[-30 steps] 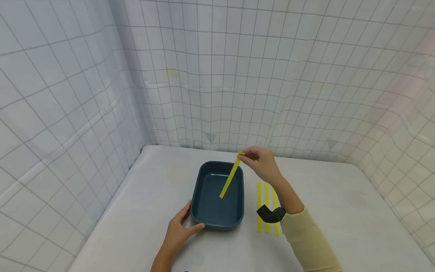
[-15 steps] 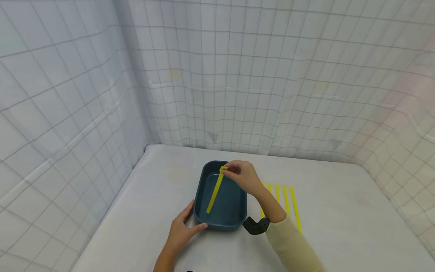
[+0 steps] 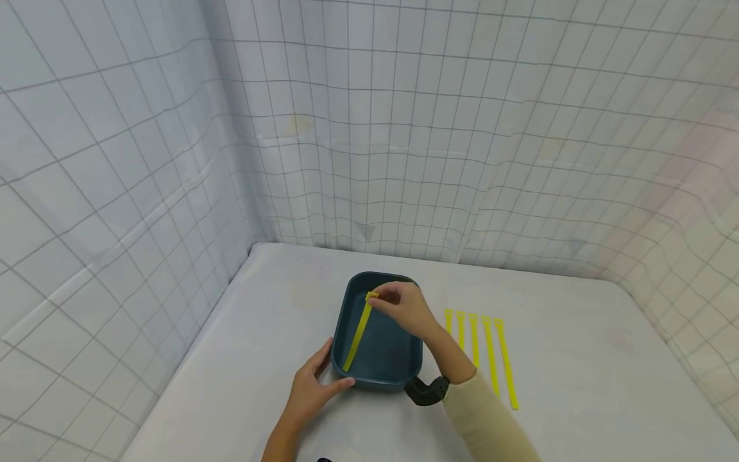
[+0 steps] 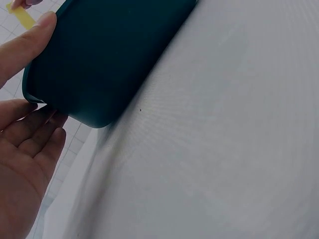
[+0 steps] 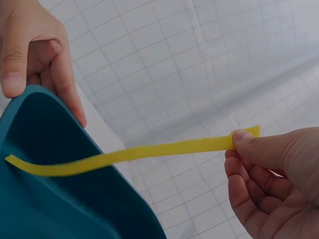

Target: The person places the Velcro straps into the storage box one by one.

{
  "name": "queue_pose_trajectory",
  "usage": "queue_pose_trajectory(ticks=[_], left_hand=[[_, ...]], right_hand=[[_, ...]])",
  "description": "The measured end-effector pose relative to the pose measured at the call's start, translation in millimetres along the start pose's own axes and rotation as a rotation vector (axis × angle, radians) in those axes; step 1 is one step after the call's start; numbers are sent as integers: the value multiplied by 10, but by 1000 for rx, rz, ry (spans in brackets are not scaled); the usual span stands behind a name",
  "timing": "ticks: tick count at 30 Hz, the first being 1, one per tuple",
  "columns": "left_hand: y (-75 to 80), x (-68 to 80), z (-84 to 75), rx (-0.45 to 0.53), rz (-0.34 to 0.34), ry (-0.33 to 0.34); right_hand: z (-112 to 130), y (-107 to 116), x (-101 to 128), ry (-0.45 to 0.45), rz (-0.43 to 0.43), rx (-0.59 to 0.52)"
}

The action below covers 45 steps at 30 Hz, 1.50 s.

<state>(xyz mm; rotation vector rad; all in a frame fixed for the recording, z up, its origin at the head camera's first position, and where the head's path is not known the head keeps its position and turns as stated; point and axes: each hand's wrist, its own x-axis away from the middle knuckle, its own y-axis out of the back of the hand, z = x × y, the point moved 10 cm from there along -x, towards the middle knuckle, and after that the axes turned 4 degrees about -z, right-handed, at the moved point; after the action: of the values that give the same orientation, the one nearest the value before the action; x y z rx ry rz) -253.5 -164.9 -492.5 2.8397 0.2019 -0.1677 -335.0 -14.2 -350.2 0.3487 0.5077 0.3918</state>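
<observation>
My right hand pinches the wide head of a yellow hook-and-loop cable tie between thumb and fingers. The tie slants down into a dark blue-green plastic tub; in the right wrist view its free end curves against the inside of the tub. At the tub's near left corner, my left hand holds it from outside, thumb on the near side and fingers along the left. The left wrist view shows the thumb at the rim and curled fingers beside the corner.
Several matching yellow ties lie side by side on the white tabletop, right of the tub, partly behind my right forearm. White grid-patterned curtains enclose the back and sides.
My right hand has carried the yellow tie left and nearer, from over the tub's far right corner to inside its left part. My left hand keeps its grip on the corner.
</observation>
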Motion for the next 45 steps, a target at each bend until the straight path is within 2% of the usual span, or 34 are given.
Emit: queue_pose_trajectory(ticks=[2, 9, 20, 22, 28, 35, 42, 45], left_hand=[[2, 10, -45, 6, 2, 9], [36, 91, -372, 14, 6, 10], [59, 118, -415, -7, -1, 28], [54, 98, -357, -8, -1, 30], [14, 9, -17, -1, 0, 19], [12, 0, 19, -11, -20, -2], [1, -9, 47, -11, -18, 16], [2, -10, 36, -13, -17, -2]], right_hand=[[-15, -24, 5, 7, 6, 0], [-180, -50, -9, -12, -14, 31], [-387, -106, -26, -53, -72, 82], [-416, -119, -33, -62, -79, 90], [-508, -157, -79, -68, -79, 128], [-610, -169, -117, -78, -78, 177], [-665, -198, -160, -88, -75, 197], [-681, -212, -184, -83, -71, 199]])
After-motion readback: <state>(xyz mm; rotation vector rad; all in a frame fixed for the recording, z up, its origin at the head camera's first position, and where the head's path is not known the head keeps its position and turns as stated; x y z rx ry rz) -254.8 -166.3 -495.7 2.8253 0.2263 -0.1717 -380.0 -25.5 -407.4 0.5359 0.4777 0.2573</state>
